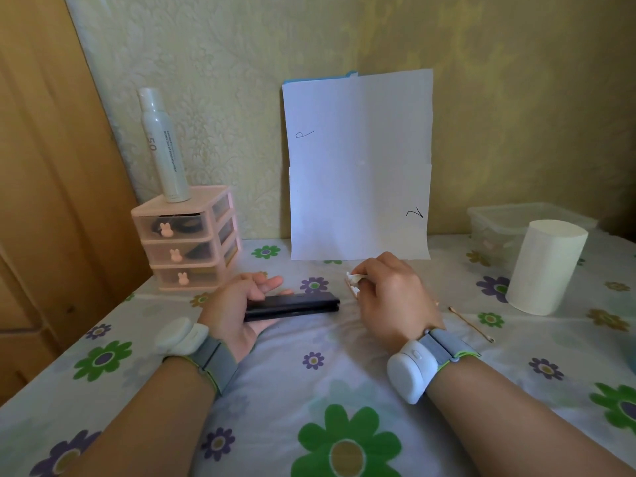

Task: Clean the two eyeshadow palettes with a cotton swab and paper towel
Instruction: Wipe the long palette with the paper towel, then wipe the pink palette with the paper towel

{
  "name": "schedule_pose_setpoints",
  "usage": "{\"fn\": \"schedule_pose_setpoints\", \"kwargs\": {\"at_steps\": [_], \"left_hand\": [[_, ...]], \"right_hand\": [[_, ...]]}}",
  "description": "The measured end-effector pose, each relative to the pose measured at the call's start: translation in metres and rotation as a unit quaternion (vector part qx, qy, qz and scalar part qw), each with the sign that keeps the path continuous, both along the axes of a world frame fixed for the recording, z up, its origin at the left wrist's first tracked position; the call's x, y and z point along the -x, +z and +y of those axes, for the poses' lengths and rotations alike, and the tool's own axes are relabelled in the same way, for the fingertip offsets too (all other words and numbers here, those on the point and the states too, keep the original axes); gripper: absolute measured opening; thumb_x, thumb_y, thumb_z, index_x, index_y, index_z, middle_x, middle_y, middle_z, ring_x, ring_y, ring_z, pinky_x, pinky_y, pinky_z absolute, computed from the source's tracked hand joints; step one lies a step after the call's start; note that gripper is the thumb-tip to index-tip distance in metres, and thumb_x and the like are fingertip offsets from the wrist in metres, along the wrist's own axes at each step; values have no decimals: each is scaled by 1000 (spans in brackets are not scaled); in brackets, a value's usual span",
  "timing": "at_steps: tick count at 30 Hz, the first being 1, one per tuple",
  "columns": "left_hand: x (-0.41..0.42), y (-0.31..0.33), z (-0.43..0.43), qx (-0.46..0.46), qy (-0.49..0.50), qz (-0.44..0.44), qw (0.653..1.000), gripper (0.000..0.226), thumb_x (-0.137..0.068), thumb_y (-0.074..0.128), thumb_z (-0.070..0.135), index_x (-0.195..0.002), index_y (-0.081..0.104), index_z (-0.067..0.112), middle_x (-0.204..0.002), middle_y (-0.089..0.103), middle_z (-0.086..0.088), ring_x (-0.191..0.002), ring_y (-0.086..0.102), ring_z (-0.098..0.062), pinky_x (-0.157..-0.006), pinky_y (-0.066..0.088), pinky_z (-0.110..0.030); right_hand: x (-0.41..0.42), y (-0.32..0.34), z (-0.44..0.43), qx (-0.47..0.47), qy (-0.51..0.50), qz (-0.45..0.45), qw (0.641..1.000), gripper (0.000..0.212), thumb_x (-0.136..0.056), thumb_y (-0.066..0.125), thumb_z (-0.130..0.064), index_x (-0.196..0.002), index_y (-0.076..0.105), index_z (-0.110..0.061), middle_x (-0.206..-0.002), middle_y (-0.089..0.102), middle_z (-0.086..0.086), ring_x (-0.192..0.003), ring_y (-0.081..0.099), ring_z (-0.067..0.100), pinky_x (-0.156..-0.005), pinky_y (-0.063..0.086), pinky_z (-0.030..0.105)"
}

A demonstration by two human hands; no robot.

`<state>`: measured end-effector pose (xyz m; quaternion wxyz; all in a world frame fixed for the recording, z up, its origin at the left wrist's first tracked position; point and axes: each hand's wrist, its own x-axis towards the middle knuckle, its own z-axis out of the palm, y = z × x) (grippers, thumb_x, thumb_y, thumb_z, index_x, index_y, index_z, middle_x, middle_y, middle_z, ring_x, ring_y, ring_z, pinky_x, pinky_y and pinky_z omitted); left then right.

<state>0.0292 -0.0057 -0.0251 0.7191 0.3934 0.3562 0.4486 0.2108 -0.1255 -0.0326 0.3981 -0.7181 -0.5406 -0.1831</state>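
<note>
While the left hand (236, 306) grips the palette (297, 304), lying left-to-right, the right hand (392, 297) pinches a white wad (353, 278) just beyond its right end.

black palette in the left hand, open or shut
Shut. The black palette is one flat slab, lid down on base, no pans showing; the left hand grips its end. The right hand pinches a white wad.

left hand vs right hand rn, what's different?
Left hand grips the closed black palette by one end; right hand pinches a small white wad. Left hand has a finger stretched out; right hand's fingers are all curled. Shared: both low over the flowered tablecloth, a grey band on each wrist.
</note>
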Motion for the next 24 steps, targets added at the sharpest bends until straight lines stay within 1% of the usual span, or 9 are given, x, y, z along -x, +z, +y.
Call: {"fn": "schedule_pose_setpoints", "kwargs": {"at_steps": [4, 7, 10, 14, 15, 17, 18, 21, 24], "left_hand": [[-2, -3, 0, -3, -19, 27, 999, 36, -81, 32, -22, -85, 53, 7, -108, 74, -22, -95, 74, -44, -71, 61, -49], [-1, -3, 1, -23, -26, 58, 998, 38, -84, 35, -25, -90, 56, 7, -110, 74, -21, -101, 72, -41, -78, 60, -51], [0, -3, 2, -53, -28, 97, 993, 41, -84, 37, -26, -95, 59, 7, -110, 75, -15, -110, 67, -33, -79, 60, -48], [1, -6, 5, -108, -16, 176, 978, 31, -84, 51, -18, -95, 65, 8, -110, 75, -13, -112, 64, -32, -94, 56, -50], [2, -6, 5, -156, -11, 231, 960, 25, -85, 59, -11, -95, 67, 10, -108, 75, -10, -111, 65, -30, -94, 55, -44], [4, -6, 5, -261, -19, 343, 902, 17, -87, 68, 5, -96, 70, 20, -103, 74, 2, -101, 66, -21, -81, 50, -27], [5, -7, 5, -301, -23, 382, 873, 15, -88, 70, 12, -95, 70, 24, -101, 73, 7, -96, 66, -16, -76, 47, -23], [6, -7, 4, -388, -32, 436, 811, 13, -93, 68, 19, -96, 72, 31, -98, 71, 15, -91, 63, -3, -72, 42, -12], [9, -5, 6, -442, -35, 479, 757, 16, -97, 64, 20, -99, 76, 31, -100, 71, 17, -92, 62, -1, -78, 40, -10]], "right_hand": [[-2, -1, 1, -10, 3, 3, 1000, 17, -85, 61, -6, -89, 69, -20, -89, 61, -1, -84, 58, 27, -64, 31, 24], [-5, -3, 3, -13, 15, 1, 1000, 20, -83, 58, -3, -89, 69, -18, -89, 61, 1, -82, 58, 29, -65, 38, 26], [-12, -4, 4, -15, 6, 16, 1000, 22, -82, 55, -3, -91, 68, -19, -91, 61, 2, -83, 59, 30, -65, 50, 36], [-24, -4, 2, -29, -36, 49, 998, 18, -87, 57, -7, -93, 70, -18, -91, 61, 1, -81, 59, 28, -63, 49, 35], [-28, -4, 1, -30, -49, 58, 997, 15, -89, 58, -10, -93, 69, -19, -91, 61, 1, -80, 59, 28, -63, 48, 35], [-35, -3, -1, -30, -75, 85, 993, 10, -91, 59, -18, -94, 67, -22, -91, 62, 0, -82, 59, 27, -65, 50, 36], [-38, -2, -2, -28, -87, 107, 990, 8, -92, 60, -22, -95, 67, -24, -92, 63, -1, -83, 59, 26, -67, 51, 37], [-49, 2, -7, -6, -111, 204, 973, 7, -91, 60, -34, -94, 66, -32, -88, 66, -9, -83, 60, 19, -71, 52, 34], [-61, 7, -13, -15, -119, 293, 949, 8, -89, 59, -37, -94, 66, -34, -83, 66, -10, -78, 62, 15, -62, 47, 28]]}}
